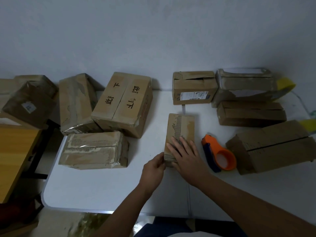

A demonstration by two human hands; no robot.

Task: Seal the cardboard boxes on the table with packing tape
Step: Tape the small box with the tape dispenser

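A small narrow cardboard box [182,129] lies lengthwise in the middle of the white table [95,189]. My right hand [185,153] lies flat on its near top, fingers straight and spread. My left hand [153,170] holds the box's near left corner, thumb and fingers against its side. An orange and blue tape dispenser [219,155] with a roll of clear tape lies on the table just right of the box, untouched.
Several taped boxes crowd the left, the largest with black writing [123,103]. More boxes stand right: one with a label [194,88], a stack [249,100], and one near the dispenser [273,147]. A wooden desk [15,151] adjoins the left edge.
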